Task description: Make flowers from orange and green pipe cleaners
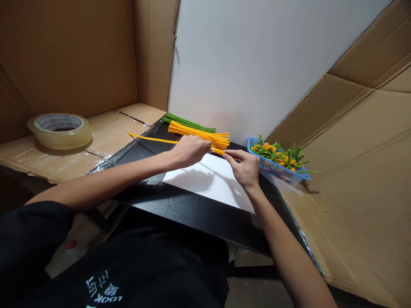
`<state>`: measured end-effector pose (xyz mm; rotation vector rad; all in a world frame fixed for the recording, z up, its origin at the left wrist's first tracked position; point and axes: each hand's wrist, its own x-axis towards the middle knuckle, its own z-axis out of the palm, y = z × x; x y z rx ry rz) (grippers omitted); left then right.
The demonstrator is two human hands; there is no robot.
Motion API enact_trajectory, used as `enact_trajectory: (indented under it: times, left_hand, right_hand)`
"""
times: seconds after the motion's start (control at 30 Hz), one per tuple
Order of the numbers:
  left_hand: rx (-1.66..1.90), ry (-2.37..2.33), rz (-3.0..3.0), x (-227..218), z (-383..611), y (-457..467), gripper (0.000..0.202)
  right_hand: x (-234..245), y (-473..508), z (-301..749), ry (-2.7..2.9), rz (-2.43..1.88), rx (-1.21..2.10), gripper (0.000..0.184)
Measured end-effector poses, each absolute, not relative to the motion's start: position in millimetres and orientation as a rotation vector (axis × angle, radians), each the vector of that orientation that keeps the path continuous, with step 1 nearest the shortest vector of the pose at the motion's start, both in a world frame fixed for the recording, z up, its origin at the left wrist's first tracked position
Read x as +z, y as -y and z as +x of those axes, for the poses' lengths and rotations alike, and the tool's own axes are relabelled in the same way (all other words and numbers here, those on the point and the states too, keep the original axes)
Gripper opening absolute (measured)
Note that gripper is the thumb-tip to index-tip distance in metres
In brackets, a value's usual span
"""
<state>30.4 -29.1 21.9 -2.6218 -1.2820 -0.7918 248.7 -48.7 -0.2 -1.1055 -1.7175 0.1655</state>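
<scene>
Between my two hands is an orange pipe cleaner [218, 151], its middle part wound into a short tight coil. My left hand [192, 149] is closed on it at the coil's left end, and a long straight tail of it sticks out to the left behind that hand. With thumb and forefinger, my right hand [245, 167] pinches the coil's right end. Both hands are above a white sheet of paper [205, 182] on the black table. Just behind them lies a bundle of orange pipe cleaners [195, 133], with a bundle of green pipe cleaners [186, 122] beyond it.
A blue plastic basket [276, 167] holding green and orange pipe cleaner pieces stands at the right. On cardboard at the left lies a roll of clear tape [61, 132]. Cardboard panels [362, 171] flank the black table [180, 209], and a white wall [250, 64] rises behind it.
</scene>
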Motion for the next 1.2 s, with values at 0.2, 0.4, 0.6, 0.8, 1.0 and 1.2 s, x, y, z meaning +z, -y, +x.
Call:
enact_trajectory:
  times: [0.2,0.4,0.6,0.8,1.0,1.2]
  left_hand:
    - [-0.916,1.218,-2.678,25.1,23.8,19.1,0.025]
    - [-1.078,1.283,-2.897,25.3,17.8,6.2,0.022]
    - [-1.105,1.37,-3.292,22.2,15.3,0.7,0.028]
    - [-1.059,1.379,-3.371,22.8,16.3,2.1,0.03]
    - [-0.99,1.432,-3.484,20.3,14.0,-3.0,0.037]
    - [-0.965,1.422,-3.376,19.3,15.7,-5.7,0.037]
  right_hand:
    - [4.2,51.0,247.0,1.919,-0.982,0.188,0.01]
    - [4.0,48.9,248.7,1.849,-0.94,0.338,0.011]
    - [2.4,48.4,249.2,1.844,-0.894,0.346,0.01]
    - [-0.3,47.4,249.1,1.829,-0.876,0.352,0.009]
    - [1.1,50.9,247.9,1.906,-0.866,0.243,0.006]
    - [2.3,52.7,247.1,1.971,-0.89,0.16,0.007]
